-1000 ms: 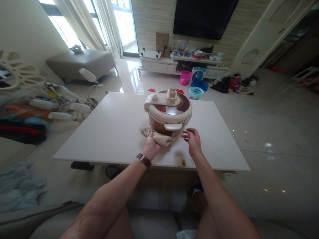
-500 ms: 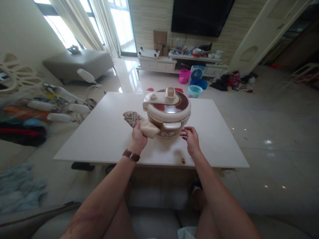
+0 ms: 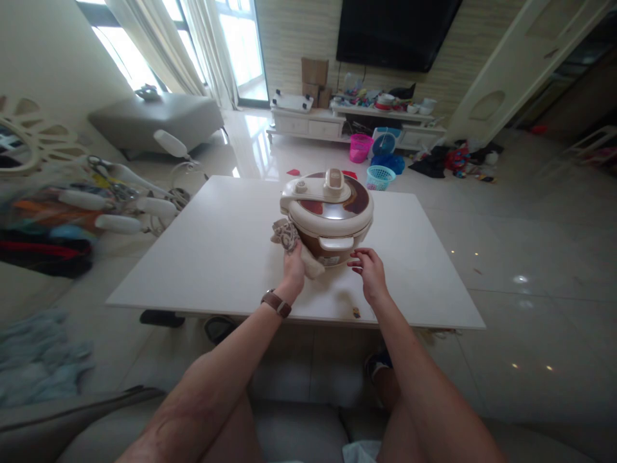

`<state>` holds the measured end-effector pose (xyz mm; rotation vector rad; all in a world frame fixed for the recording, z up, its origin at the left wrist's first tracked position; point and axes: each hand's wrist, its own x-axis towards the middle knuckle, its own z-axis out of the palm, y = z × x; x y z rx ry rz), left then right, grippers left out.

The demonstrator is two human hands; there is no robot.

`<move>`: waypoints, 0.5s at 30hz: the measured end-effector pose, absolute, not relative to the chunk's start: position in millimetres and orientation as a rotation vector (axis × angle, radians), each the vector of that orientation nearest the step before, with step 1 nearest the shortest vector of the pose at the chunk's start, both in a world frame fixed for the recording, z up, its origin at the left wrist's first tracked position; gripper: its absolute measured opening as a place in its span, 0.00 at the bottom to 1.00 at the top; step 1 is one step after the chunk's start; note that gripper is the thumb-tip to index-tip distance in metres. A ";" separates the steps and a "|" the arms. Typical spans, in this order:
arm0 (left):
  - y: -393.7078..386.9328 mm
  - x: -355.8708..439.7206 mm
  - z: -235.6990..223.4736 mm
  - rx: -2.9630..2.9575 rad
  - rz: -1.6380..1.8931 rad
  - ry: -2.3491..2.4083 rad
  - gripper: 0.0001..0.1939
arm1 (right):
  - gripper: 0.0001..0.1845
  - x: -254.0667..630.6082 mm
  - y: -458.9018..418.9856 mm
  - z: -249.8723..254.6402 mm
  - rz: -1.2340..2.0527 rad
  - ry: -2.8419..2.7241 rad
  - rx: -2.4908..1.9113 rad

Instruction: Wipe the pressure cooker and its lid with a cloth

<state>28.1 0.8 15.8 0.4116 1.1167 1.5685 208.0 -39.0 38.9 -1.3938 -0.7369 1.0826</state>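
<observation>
A cream and brown electric pressure cooker (image 3: pixel 332 222) stands on the white table (image 3: pixel 216 257), its lid closed. My left hand (image 3: pixel 293 267), with a brown watch on the wrist, is closed round a folded beige cloth (image 3: pixel 312 262) with a grey-brown patterned part. The cloth lies against the cooker's lower left front, or just before it; I cannot tell if they touch. Beside the cooker's front right is my right hand (image 3: pixel 370 273), its fingers apart and curved, holding nothing. A front handle (image 3: pixel 336 244) juts from the cooker between both hands.
A tiny brown object (image 3: pixel 356 312) lies near the table's front edge. Beyond the table, a turquoise basket (image 3: pixel 380 177) and a pink basket (image 3: pixel 360 148) stand on the floor. At the left is a white-armed lamp (image 3: pixel 154 207). A low TV cabinet (image 3: pixel 308 125) lines the far wall.
My left hand has moved right with the cloth, closer in to the cooker's front, and the cloth is more bunched. The right hand has stayed nearly in place. The view has shifted slightly.
</observation>
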 end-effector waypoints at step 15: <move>-28.2 48.1 12.1 0.650 1.539 1.182 0.19 | 0.12 179.7 -41.3 50.0 1.478 -0.472 -1.114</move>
